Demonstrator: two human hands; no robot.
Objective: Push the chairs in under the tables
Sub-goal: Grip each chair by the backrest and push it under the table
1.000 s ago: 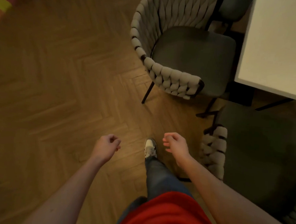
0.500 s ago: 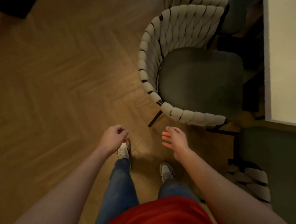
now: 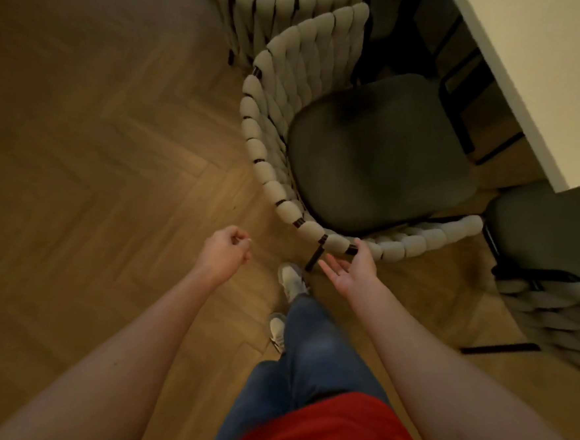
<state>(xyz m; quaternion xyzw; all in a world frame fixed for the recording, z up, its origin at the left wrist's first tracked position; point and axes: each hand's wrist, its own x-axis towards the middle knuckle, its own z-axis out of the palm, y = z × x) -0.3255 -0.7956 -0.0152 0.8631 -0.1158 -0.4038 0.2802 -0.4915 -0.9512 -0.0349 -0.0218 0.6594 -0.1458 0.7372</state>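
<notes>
A: Chair [image 3: 375,157] w/ the woven rope back is standing pulled out from the white table [image 3: 545,76], seat only just nearing the table edge at upper right.

B: Right hand [image 3: 353,270]?

A: Palm's facing up, fingers are lying straight, thumb is touching the rope rim of the chair's back at its near curve. Nothing's being gripped.

B: And the left hand [image 3: 224,253]?

A: It's hanging over the herringbone wood floor [image 3: 96,172], well apart from the chair, fingers curling loosely, holding nothing.

B: Other chairs?

A: A 2nd rope-back chair [image 3: 278,16] is sitting just behind the first, backs nearly touching. A 3rd chair [image 3: 551,245] is showing at far right, by the table corner.
</notes>
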